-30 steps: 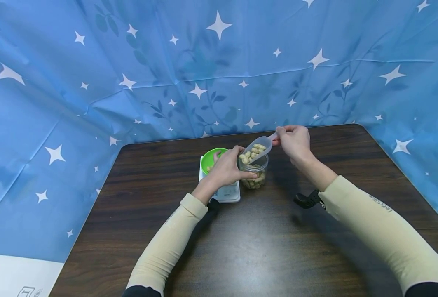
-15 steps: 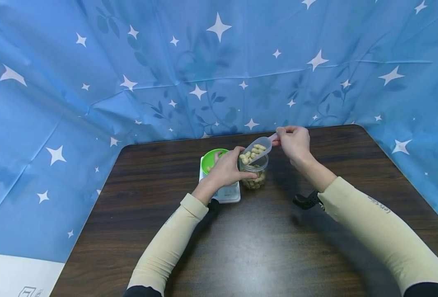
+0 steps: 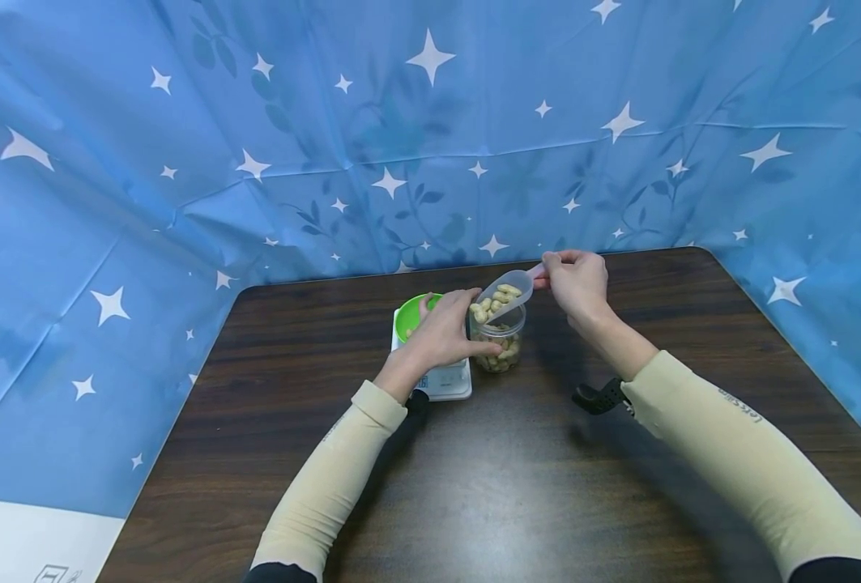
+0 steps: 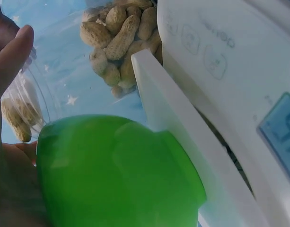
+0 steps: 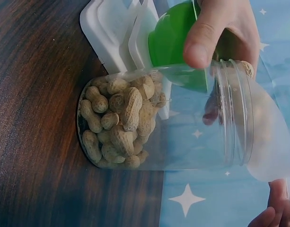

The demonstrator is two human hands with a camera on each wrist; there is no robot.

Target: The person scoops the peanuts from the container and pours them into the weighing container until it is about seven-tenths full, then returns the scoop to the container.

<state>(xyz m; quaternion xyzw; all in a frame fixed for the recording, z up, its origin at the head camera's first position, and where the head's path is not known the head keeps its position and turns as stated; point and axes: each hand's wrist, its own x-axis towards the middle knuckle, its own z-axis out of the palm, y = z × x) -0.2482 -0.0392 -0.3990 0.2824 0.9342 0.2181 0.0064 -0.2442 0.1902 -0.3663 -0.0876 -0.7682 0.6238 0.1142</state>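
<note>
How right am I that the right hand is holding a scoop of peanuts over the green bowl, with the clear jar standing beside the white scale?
One slip: the right hand is holding the scoop of peanuts over the clear jar, not the green bowl, as the head view shows. The jar stands beside the white scale.

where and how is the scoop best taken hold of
Probably best: pinch the scoop by its slim handle from the person's right, where the right hand has it. The handle points that way, while the wide end carries peanuts over the jar, gripped from the left by the left hand.
</note>
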